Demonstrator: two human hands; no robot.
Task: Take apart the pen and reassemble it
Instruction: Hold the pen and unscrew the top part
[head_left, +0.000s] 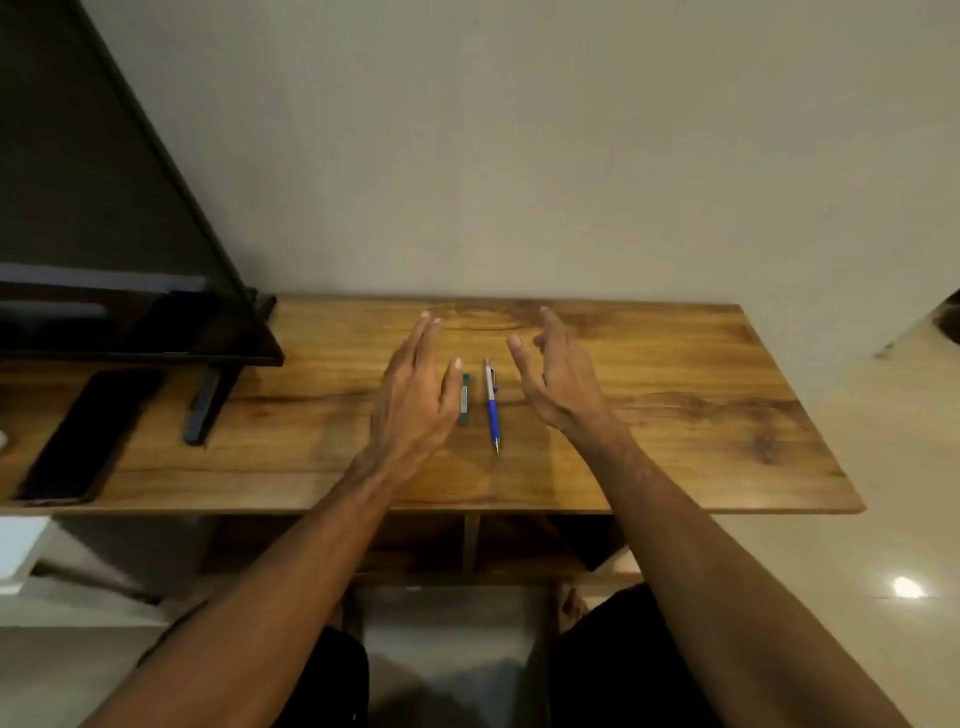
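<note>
My left hand (415, 400) and my right hand (558, 379) are both raised over the wooden tabletop (675, 415), palms turned toward each other, fingers (428, 332) stretched out and spread, gripping nothing. Between them lies the pen (491, 405), flat on the wood, whole as far as I can see: blue grip and metal tip pointing toward 6 o'clock, pale upper barrel and clip end toward 12 o'clock. It touches neither hand. Just beside it, at its 9 o'clock and lying parallel, is a shorter dark green object (464, 400) with a pale label on it; I cannot tell what it is. My left thumb (453, 379) sits right next to it, partly overlapping it from this view, though I cannot tell whether there is contact. My right hand is at the pen's 3 o'clock, apart from it.

Toward 9 o'clock on the tabletop stands a dark screen (104, 208) on a black foot (208, 405), and a long black flat object (83, 436) lies near the front edge at about 8 o'clock. Beyond the tabletop at 12 o'clock is a plain wall (519, 156).
</note>
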